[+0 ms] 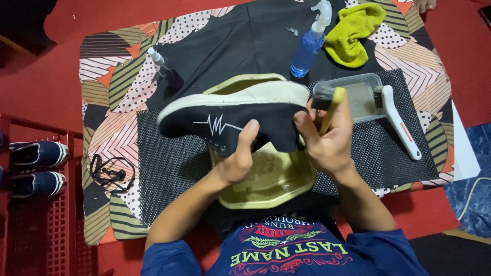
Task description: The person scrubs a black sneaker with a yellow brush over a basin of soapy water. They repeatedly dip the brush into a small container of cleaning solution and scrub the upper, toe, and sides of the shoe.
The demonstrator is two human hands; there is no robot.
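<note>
While the black knit shoe [230, 117] is held on its side above the yellow-green basin [271, 184], its pale rubber sole faces away from the person and a white zigzag line marks its flank. The left hand [238, 158] grips the shoe from below at the collar, thumb pressed against the fabric upper and the remaining fingers hidden inside or behind it. The right hand [327, 140] is closed around the yellow handle of a brush [330, 102], fingers curled tight, with the dark bristle head set at the heel end of the shoe. The basin is shallow, angular in outline, and holds cloudy water. It stands on a black open-mesh mat [378, 153] laid over a patterned cloth [112, 76] of stripes, dots and leaf shapes, spread on a red floor [66, 25].

Beyond the shoe stand a blue translucent spray bottle [308, 48] with a white trigger head, a crumpled yellow-green cloth [353, 33] of soft pile, and a smaller dark spray bottle [166, 71]. A clear rectangular plastic tub [363, 97] lies just right of the brush, with a white-handled brush [401, 122] bearing an orange stripe resting against its edge. A coiled black lace [110, 174] lies on the cloth at left; a pair of navy shoes [38, 168] sits on a red rack [41, 225].
</note>
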